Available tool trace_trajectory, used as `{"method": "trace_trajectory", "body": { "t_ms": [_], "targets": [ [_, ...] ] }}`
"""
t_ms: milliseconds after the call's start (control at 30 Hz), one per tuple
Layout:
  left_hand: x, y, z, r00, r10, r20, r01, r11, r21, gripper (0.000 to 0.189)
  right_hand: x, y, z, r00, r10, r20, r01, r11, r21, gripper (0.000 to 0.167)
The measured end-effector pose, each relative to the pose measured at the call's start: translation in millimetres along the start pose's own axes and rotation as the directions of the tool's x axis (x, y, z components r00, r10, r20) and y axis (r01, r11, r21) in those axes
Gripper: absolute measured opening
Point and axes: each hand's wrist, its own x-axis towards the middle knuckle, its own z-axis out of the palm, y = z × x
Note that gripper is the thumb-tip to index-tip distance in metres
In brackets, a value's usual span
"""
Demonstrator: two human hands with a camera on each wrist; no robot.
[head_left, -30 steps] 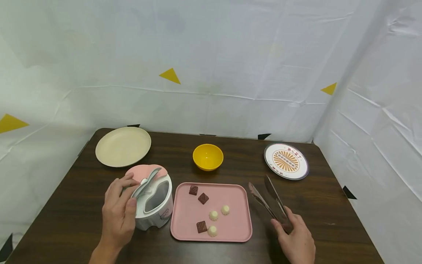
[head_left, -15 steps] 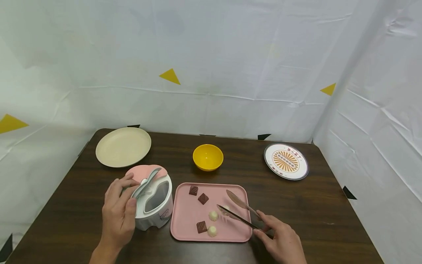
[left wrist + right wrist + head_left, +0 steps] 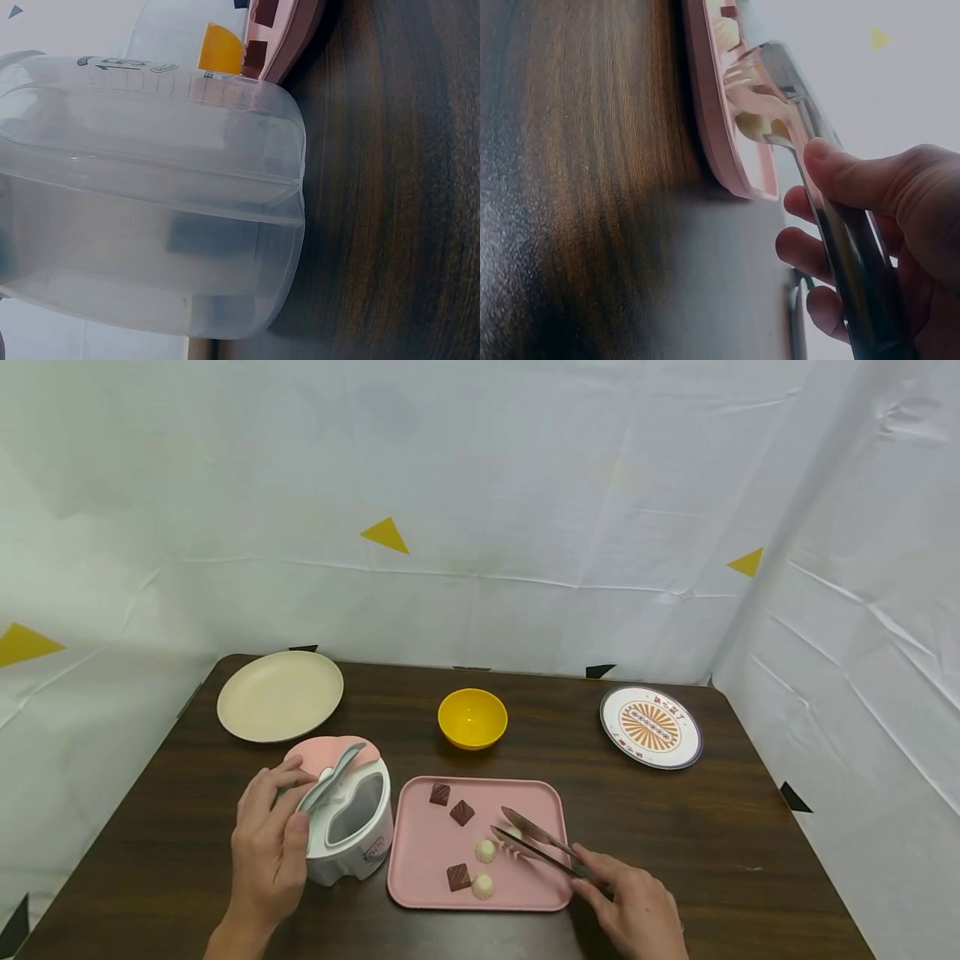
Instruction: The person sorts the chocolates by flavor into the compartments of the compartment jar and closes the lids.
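Observation:
In the head view my right hand grips metal tongs, their two arms on either side of a small white fluted candy on the pink tray. Thumb and fingers wrap the tongs in the right wrist view. On the left, my left hand holds the raised grey flap of a round storage container, which has a white and pink lid. Its translucent body fills the left wrist view. Chocolate squares and other white candies lie on the tray.
A yellow bowl stands behind the tray. There is a cream plate at back left and a patterned plate at back right. White sheeting rises beyond the dark wooden table.
My right hand has brought the tongs left from beside the tray to over the white candy, and the tongs' arms have drawn closer together. The left hand has stayed on the flap.

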Motion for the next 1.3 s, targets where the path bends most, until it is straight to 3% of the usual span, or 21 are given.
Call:
{"method": "trace_trajectory", "body": {
  "t_ms": [400, 700, 800, 933, 1133, 1300],
  "targets": [
    [-1.0, 0.6, -1.5, 1.0, -0.005, 0.026, 0.005, 1.0, -0.005, 0.033, 0.5, 2.1, 3.3, 0.99, -0.076, -0.115, 0.077, 0.997, 0.003, 0.038],
    [-0.6, 1.0, -1.6, 0.999, 0.005, 0.033, -0.005, 1.0, -0.002, 0.033, 3.5, -5.2, -6.6, 0.927, -0.228, -0.297, 0.247, 0.969, 0.026, 0.045],
    [0.0, 0.8, -2.1, 0.999, 0.011, 0.038, -0.011, 1.0, 0.001, 0.034, 7.9, -15.6, -12.6, 0.891, -0.304, -0.337, 0.349, 0.933, 0.081, 0.048],
    [-0.5, 0.8, -3.3, 0.999, 0.004, 0.039, -0.004, 1.0, 0.006, 0.034, 13.7, -38.4, -19.7, 0.843, -0.385, -0.376, 0.477, 0.858, 0.193, 0.046],
    [-0.3, 1.7, -3.4, 0.999, -0.001, 0.036, 0.001, 1.0, 0.007, 0.034, 19.8, -79.6, -21.0, 0.807, -0.458, -0.372, 0.574, 0.755, 0.316, 0.041],
    [1.5, 3.7, -2.4, 0.999, 0.011, 0.034, -0.011, 1.0, 0.008, 0.035, 26.9, -106.7, -16.3, 0.767, -0.526, -0.368, 0.635, 0.703, 0.32, 0.043]
  ]
}}
